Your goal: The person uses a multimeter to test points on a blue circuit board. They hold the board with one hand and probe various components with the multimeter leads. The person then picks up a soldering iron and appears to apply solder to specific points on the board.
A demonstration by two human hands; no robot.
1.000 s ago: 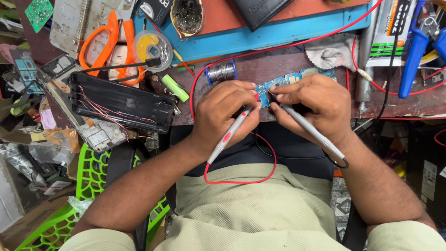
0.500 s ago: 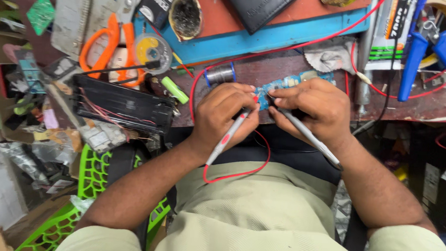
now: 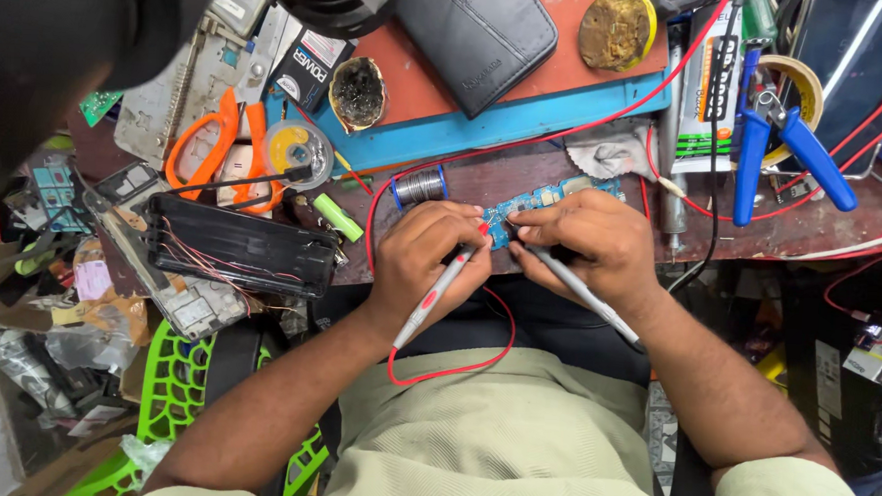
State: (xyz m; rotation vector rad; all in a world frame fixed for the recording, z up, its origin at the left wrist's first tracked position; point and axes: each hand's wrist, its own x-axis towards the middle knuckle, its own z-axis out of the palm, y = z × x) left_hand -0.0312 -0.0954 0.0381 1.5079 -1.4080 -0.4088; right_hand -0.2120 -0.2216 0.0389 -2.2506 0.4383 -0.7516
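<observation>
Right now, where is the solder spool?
In the head view, the solder spool lies on the bench left of the blue circuit board, just above the left hand.

Board (image 3: 547, 198): blue, small pale parts. Left probe (image 3: 437, 295): grey, red stripe, red tip; its wire (image 3: 461, 368) red. Right probe (image 3: 583, 289): grey, dark tip. Scissors (image 3: 217, 144): orange handles. Pliers (image 3: 783, 144): blue handles. Mat (image 3: 496, 126): blue edge, rust-orange top. Wallet (image 3: 475, 36): dark grey, textured. Battery (image 3: 336, 217): light green. Solder spool (image 3: 419, 186): silver wire, blue ends. Case (image 3: 238, 249): black, thin red wires inside. Chair (image 3: 172, 395): bright green lattice. Shirt (image 3: 511, 449): pale olive, fine ribbing. Counter (image 3: 809, 229): worn dark brown.
</observation>
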